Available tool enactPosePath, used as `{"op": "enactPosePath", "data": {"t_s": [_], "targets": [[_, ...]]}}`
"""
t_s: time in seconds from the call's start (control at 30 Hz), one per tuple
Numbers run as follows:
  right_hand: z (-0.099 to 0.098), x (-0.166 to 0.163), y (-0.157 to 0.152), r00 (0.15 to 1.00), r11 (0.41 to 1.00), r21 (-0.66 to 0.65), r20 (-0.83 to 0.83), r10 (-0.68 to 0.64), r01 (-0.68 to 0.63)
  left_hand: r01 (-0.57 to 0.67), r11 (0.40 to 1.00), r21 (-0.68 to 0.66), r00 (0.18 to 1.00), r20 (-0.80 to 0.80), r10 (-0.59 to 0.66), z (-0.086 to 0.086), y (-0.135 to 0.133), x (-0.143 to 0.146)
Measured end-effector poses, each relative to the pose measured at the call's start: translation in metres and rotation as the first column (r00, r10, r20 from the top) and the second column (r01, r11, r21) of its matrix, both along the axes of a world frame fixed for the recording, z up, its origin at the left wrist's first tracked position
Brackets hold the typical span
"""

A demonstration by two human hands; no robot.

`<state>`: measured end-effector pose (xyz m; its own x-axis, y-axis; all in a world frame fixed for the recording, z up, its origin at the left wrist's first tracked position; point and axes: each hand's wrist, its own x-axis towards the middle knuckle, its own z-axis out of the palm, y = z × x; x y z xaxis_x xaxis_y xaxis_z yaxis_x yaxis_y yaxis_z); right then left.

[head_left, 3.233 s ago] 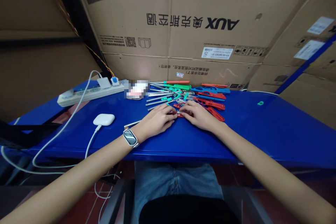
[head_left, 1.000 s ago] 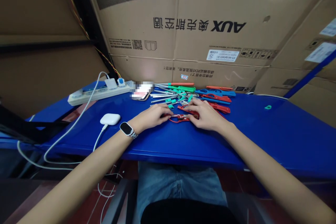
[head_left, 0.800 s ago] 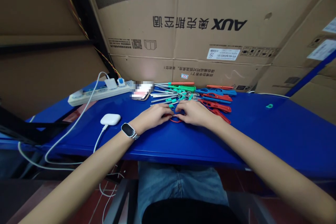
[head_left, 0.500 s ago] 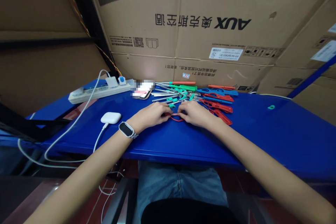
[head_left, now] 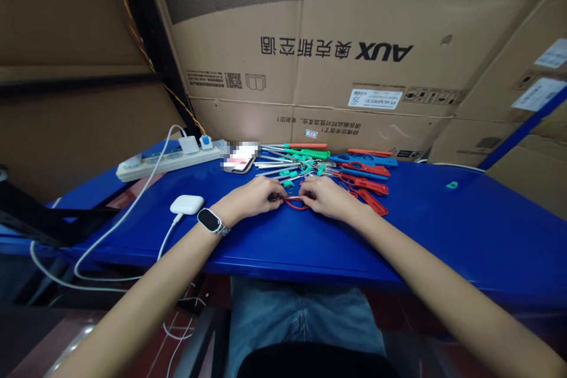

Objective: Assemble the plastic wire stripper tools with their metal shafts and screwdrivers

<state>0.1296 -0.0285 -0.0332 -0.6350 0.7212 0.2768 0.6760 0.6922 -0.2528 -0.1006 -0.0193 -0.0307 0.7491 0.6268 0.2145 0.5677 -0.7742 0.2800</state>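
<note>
Over the middle of the blue table (head_left: 266,248), both my hands pinch a slim red piece (head_left: 296,205) that looks like the casing of a long-nosed lighter, with a curved red loop below. My left hand (head_left: 261,195), wrist banded by a smartwatch (head_left: 209,221), has its fingertips closed at the left end. My right hand (head_left: 325,194) grips the other end, and its fingers hide part of it. Just beyond my fingers lies a heap of thin metal tubes (head_left: 277,165) with small green tips (head_left: 289,175). Red lighter casings (head_left: 372,202) lie right of my right hand.
Blue casings (head_left: 376,160) and a green one (head_left: 314,154) lie behind. A phone (head_left: 240,157), a power strip (head_left: 170,160) and a white earphone case (head_left: 186,204) with its cable stand left. Cardboard (head_left: 310,71) walls the back. A small green bit (head_left: 451,185) lies right.
My view has tilted slightly upward. Both hands stay on the red piece, with the gap between their fingertips a little wider.
</note>
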Motion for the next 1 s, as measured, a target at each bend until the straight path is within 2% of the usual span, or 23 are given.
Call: {"op": "enactPosePath", "data": {"t_s": [0.13,0.33,0.5,1.0], "targets": [[-0.002,0.002,0.001,1.000,1.000,0.000,-0.021,0.020,-0.020,0.022,1.000,0.020,1.000,0.014,-0.022,-0.001,0.003,0.000],[-0.002,0.004,0.002,0.999,0.999,-0.034,-0.048,-0.020,0.018,0.029,0.999,0.031,0.998,0.047,-0.031,-0.003,0.004,0.002],[-0.002,0.006,0.004,0.993,0.993,-0.105,-0.101,-0.057,0.047,-0.012,0.999,0.052,0.999,0.039,0.010,-0.006,0.002,0.006],[-0.007,0.006,0.007,0.979,0.977,-0.199,-0.174,-0.110,0.075,-0.119,0.981,0.152,0.990,-0.050,0.128,-0.004,-0.004,0.019]]}}
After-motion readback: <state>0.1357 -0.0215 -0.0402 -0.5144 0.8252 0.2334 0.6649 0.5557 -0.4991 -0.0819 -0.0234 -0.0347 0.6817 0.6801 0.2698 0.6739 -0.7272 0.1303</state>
